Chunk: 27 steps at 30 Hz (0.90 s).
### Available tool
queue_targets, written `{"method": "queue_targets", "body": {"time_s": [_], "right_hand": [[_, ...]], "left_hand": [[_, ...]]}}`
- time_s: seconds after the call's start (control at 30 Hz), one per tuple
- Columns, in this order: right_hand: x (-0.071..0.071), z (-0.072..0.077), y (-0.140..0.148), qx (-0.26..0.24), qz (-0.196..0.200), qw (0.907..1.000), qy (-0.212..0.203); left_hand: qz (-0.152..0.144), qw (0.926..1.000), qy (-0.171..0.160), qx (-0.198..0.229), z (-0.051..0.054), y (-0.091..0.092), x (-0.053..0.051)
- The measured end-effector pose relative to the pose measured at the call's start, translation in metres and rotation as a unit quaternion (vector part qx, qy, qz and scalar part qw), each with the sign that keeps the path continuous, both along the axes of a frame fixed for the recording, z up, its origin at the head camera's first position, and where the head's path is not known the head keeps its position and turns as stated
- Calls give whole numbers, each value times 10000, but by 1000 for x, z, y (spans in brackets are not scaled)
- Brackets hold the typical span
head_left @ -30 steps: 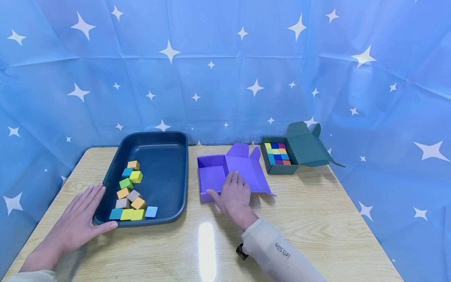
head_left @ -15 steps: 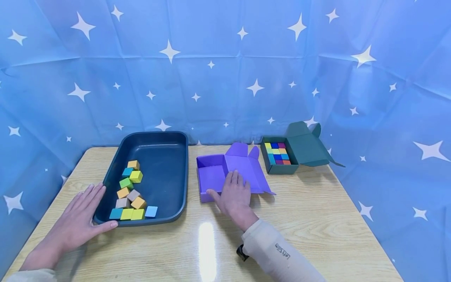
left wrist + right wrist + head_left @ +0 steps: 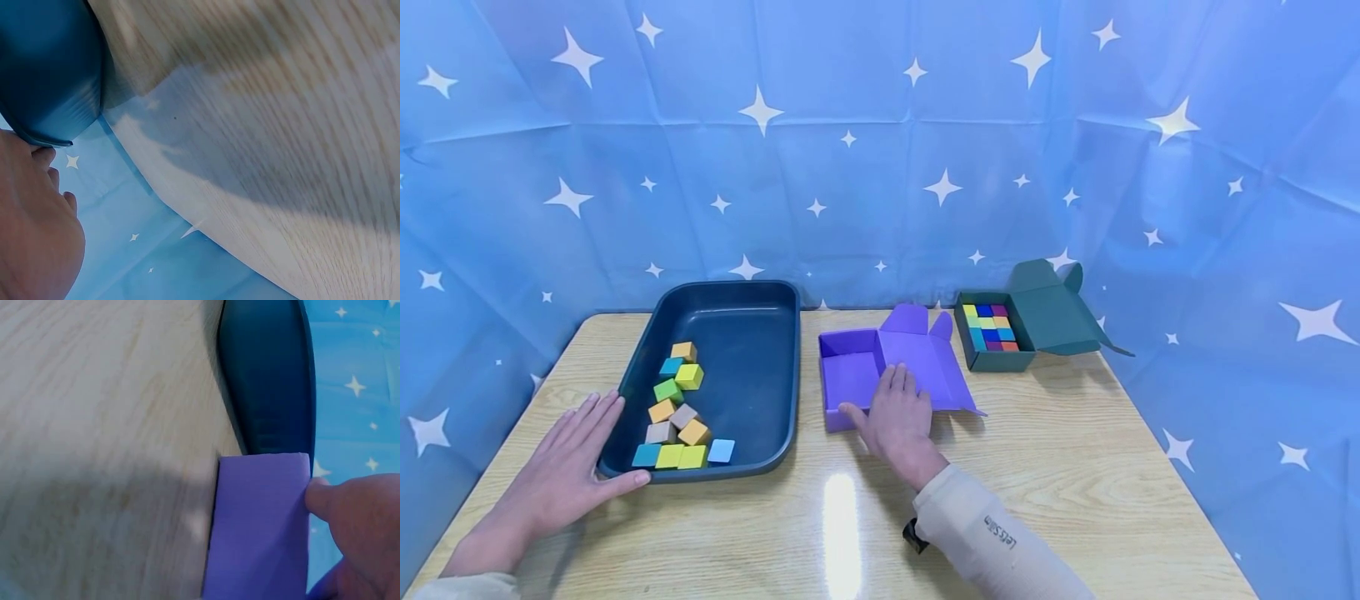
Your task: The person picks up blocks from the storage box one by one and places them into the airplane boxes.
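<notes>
My left hand (image 3: pixel 568 467) lies with straight fingers along the left rim of a dark blue tray (image 3: pixel 752 375), its thumb at the near corner. Several coloured wooden cubes (image 3: pixel 690 377) sit in the tray's left and near part. In the left wrist view, the left fingertips meet the tray's edge. My right hand (image 3: pixel 901 421) rests on an opened purple box (image 3: pixel 850 379), fingers stretched over its folded-back lid. Its thumb touches the top edge of the box's front wall, also visible in the right wrist view (image 3: pixel 259 525). No cube shows inside the purple box.
A dark green box (image 3: pixel 1003 361), lid folded open to the right, stands at the back right and holds several coloured cubes (image 3: pixel 988 322) packed in rows. Everything stands on a light wooden table (image 3: pixel 1075 467). A blue curtain (image 3: pixel 880 167) with white stars encloses the back and sides.
</notes>
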State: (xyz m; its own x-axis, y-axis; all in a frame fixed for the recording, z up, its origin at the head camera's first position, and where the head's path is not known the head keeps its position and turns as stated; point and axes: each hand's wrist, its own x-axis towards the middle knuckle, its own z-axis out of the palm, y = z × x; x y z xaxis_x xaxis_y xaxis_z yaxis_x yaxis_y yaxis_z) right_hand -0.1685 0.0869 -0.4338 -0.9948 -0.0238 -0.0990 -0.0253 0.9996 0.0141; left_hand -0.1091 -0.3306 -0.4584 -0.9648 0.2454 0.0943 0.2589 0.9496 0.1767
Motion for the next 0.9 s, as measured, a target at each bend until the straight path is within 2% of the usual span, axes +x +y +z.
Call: {"method": "queue_targets", "body": {"time_s": [0.17,0.57,0.73,0.9], "right_hand": [[-3,4,-2,183,-15,9998,79],[-4,5,-2,219,-40,9998,3],[-5,8,3,247,135,9996,-4],[-7,13,14,-24,522,9986,-27]], "left_hand": [[-2,10000,6,12,-1,0,0],[-68,9999,114,57,-2,-1,1],[-59,9999,140,67,-2,-1,1],[-50,9999,127,67,-3,-2,0]]}}
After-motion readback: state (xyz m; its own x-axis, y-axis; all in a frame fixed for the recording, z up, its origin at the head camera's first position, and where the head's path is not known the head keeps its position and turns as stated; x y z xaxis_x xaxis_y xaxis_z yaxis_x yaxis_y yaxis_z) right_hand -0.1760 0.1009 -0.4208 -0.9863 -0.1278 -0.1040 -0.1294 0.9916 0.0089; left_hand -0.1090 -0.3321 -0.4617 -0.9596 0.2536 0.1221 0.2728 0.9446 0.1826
